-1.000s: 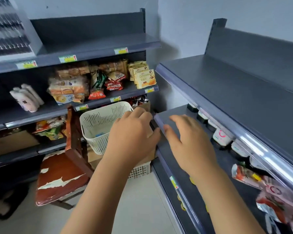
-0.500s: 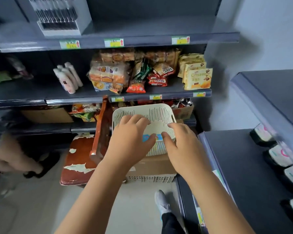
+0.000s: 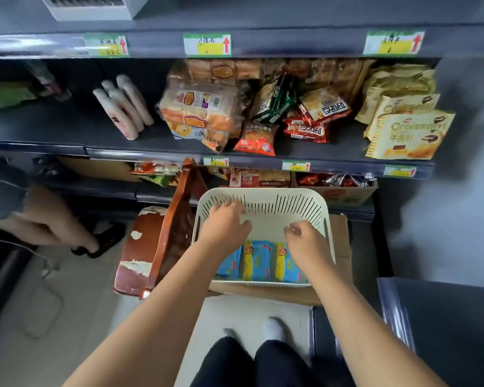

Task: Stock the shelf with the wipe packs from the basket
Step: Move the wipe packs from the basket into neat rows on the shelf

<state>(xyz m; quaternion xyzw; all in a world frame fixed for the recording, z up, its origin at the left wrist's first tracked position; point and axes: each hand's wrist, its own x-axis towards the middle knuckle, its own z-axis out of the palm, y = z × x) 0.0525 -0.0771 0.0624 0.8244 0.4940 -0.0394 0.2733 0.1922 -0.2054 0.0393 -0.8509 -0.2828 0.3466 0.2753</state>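
Head view, steeply down over basket (image 3: 263, 191)

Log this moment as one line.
phase: reach into basket | left hand: above basket, holds nothing | right hand: above wipe packs, holds nothing | wipe packs: in basket

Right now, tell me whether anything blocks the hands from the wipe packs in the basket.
Nothing visible does. The left hand and right hand are both inside the open-topped white basket, right by the blue-and-yellow wipe packs standing along its near wall. Nothing covers them.
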